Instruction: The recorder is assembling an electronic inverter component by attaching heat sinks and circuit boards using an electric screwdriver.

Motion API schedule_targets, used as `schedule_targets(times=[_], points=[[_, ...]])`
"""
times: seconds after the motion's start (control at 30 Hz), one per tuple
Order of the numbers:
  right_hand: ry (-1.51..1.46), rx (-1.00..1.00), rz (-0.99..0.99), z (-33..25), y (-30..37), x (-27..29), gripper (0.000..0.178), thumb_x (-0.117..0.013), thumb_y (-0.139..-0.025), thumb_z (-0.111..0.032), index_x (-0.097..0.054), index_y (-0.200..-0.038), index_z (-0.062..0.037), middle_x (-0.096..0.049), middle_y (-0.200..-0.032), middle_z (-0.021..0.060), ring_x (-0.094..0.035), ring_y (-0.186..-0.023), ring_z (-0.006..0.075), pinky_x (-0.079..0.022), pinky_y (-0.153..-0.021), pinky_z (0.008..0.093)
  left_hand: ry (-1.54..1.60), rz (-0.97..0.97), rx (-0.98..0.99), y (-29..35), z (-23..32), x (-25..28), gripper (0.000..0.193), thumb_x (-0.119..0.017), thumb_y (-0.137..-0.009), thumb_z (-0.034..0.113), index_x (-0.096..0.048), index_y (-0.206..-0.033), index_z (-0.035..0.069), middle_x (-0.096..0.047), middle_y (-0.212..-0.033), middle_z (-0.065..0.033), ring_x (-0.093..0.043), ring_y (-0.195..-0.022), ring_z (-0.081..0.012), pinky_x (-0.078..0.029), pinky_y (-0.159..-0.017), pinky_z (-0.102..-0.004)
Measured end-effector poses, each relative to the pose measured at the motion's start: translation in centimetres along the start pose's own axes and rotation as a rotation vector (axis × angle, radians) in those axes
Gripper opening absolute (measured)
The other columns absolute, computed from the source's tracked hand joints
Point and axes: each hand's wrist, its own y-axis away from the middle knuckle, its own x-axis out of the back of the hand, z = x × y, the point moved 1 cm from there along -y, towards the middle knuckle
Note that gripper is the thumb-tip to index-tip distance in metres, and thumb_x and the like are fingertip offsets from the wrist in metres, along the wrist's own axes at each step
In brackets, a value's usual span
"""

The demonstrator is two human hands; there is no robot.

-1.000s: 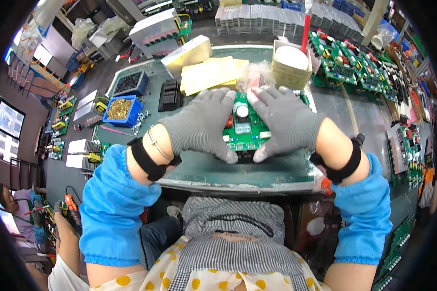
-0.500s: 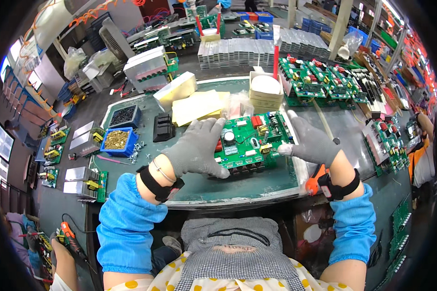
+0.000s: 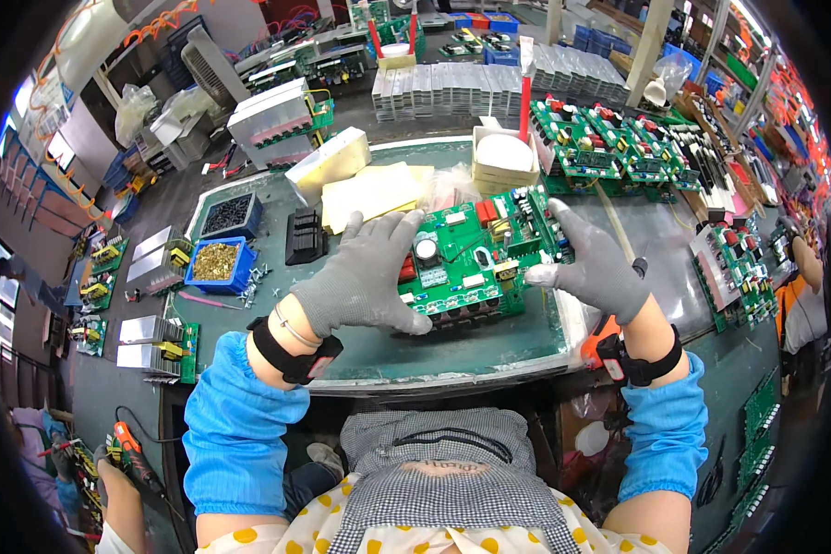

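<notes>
A green circuit board [image 3: 466,263] packed with components is on the green work mat [image 3: 434,360] in front of me, its right side angled slightly away. My left hand [image 3: 365,277], in a grey glove, grips the board's left end, fingers at the far corner and thumb at the near one. At the right end, my gloved right hand [image 3: 596,263] spans the edge, its thumb by the near corner and its fingers behind. Dark parts show under the board's near edge. The fingertips' contact is partly hidden.
Left of the board are a black plastic part [image 3: 305,235], a blue bin of brass-coloured screws [image 3: 220,263] and a bin of black pieces [image 3: 233,217]. Yellow sheets [image 3: 369,192] and a white tub in a box [image 3: 505,162] lie beyond. An orange-handled tool [image 3: 600,340] is near my right wrist.
The board has turned slightly, its right end a little farther away from me. Both hands stay at its two ends. The whole view has shifted a little.
</notes>
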Motion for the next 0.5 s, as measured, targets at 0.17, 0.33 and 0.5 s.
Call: schedule_targets(times=[0.17,0.33,0.5], points=[[0.024,0.4,0.293,-5.5,-1.1,2.6,0.088,-0.079,-0.076,-0.048,-0.045,-0.139,0.0031,-0.06,-0.123,0.0291,-0.06,-0.115,0.0419,-0.047,-0.098,0.0429,0.135,0.101,-0.066,1.0,-0.7,0.5,0.131,-0.087,-0.053,0.051,-0.019,-0.149,-0.008,-0.039,-0.143,-0.0287,-0.036,-0.138,-0.0427,-0.017,-0.119,-0.0523],[-0.228,0.467,0.15,-12.4,-2.1,3.6,0.078,-0.08,-0.079,-0.033,-0.046,-0.139,0.0041,-0.065,-0.12,0.0165,-0.062,-0.107,0.0176,-0.05,-0.092,0.0312,0.624,0.22,-0.011,2.5,-2.5,-0.3,0.137,-0.093,-0.054,0.04,-0.01,-0.152,-0.006,-0.035,-0.15,-0.0284,-0.03,-0.143,-0.0402,-0.017,-0.12,-0.0458],[-0.199,0.749,0.235,-16.5,-3.8,1.8,0.052,-0.071,-0.083,-0.043,-0.058,-0.099,0.0046,-0.064,-0.089,0.0259,-0.066,-0.085,0.0427,-0.052,-0.073,0.0451,1.17,-0.055,0.22,4.5,-4.3,-1.8,0.081,-0.092,-0.061,0.026,-0.057,-0.132,0.01,-0.061,-0.128,-0.0059,-0.054,-0.125,-0.0203,-0.04,-0.11,-0.0402]])
